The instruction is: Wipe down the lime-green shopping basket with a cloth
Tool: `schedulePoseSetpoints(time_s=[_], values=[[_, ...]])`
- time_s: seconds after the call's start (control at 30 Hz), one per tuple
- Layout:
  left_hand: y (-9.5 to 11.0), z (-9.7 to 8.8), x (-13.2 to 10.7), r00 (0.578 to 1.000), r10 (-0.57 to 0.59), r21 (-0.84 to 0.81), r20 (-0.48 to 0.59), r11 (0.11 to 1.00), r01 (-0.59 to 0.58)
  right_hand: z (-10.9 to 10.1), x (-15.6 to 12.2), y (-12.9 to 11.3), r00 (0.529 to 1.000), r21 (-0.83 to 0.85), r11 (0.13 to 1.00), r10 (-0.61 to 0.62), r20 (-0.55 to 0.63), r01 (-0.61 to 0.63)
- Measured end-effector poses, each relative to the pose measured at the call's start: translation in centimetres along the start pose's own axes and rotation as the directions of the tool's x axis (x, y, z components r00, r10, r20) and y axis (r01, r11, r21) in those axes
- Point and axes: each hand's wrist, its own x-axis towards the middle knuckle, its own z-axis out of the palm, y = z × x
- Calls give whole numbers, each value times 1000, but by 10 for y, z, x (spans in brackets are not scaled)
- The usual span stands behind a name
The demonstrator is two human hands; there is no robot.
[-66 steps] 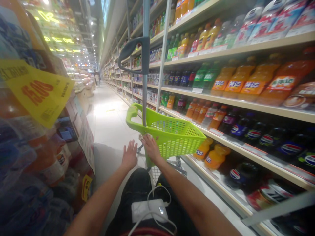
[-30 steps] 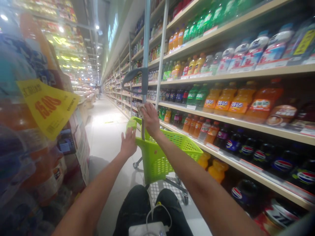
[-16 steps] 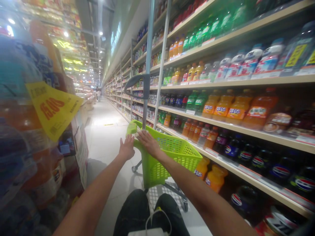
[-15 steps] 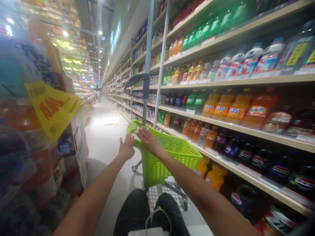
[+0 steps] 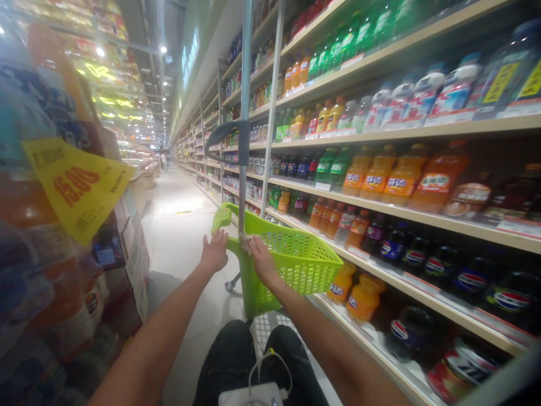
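The left hand (image 5: 214, 252) is open, its slender fingers (image 5: 210, 238) spread and released, held just beside the looped lime-green plastic handle (image 5: 220, 219) of a lime-green plastic mesh shopping basket (image 5: 300, 260) and grasping nothing. The right hand (image 5: 264, 264) is at the basket's near rim, beside the thin grey metal pole (image 5: 244, 73) rising from it, with its fingers (image 5: 256, 248) slightly bent; whether they are clenched on the rim or only resting there, I cannot tell. A small crumpled beige scrap (image 5: 245, 242), too blurred to name, sits at the foot of the pole, just beside those fingers. A curved dark grey plastic grip (image 5: 224, 135) is fixed high on the pole. The basket stands tilted on a small wheeled frame directly ahead of the person's dark trousers (image 5: 232, 361), where a white power bank (image 5: 249, 396) with a thin white cable shows. To the right, long pale wooden supermarket shelves (image 5: 401, 203) carry orange soda bottles (image 5: 363, 175) and dark blue Pepsi bottles (image 5: 502, 299). To the left, a yellow paper price tag (image 5: 74, 192) hangs over plastic-wrapped goods (image 5: 31, 282), and a pale tiled aisle floor (image 5: 177, 242) runs ahead between them.
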Motion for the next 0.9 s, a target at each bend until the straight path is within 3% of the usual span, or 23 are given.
schedulePoseSetpoints(time_s=[0.1, 0.23, 0.43, 0.67, 0.9], values=[[1, 2, -2, 1000, -13, 10, -19, 1000, 13, 9, -23, 1, 994, -7, 994, 105, 17, -105], [3, 2, -6, 1000, -6, 40, -19, 999, 6, 12, -19, 2, 975, -58, 978, 204, 90, -199], [8, -2, -12, 998, -28, 72, -55, 997, 32, 19, -10, 14, 990, -45, 990, 138, 12, -137], [18, 0, -22, 995, -45, 91, -87, 994, 53, 21, -10, 20, 989, -59, 987, 147, -32, -149], [32, -5, -29, 995, -59, 82, -83, 994, 65, 23, -9, 29, 977, -38, 976, 215, -2, -215]])
